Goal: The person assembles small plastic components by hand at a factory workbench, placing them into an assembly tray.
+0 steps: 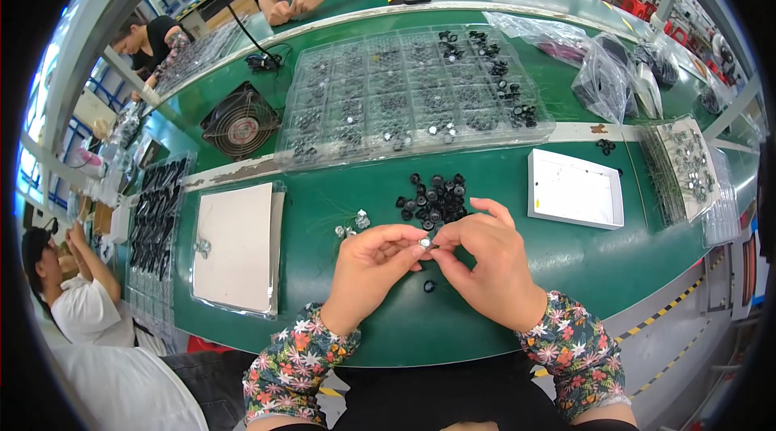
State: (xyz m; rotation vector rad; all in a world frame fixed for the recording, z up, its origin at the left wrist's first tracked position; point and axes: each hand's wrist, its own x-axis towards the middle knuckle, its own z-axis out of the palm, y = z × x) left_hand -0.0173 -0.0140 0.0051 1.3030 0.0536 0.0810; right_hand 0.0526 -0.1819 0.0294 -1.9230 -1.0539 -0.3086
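Note:
My left hand [370, 271] pinches a small round silver part [425, 243] between thumb and forefinger, over the front of the green table. Close against its right side, my right hand [491, 268] has its thumb and forefinger drawn together; what lies between those tips is too small to make out. Just beyond my fingers is a heap of small round black caps [439, 198]. One loose black cap [429, 286] lies on the near side, between my hands. Left of the heap sit several silver parts [347, 229] with thin wires.
Clear compartment trays [368, 96] holding small parts span the back. A white box [575, 190] stands right, a board in clear plastic [234, 249] lies left. Behind it is a black fan [241, 121]. Stacked trays [683, 164] edge the far right. Other people sit around the tables.

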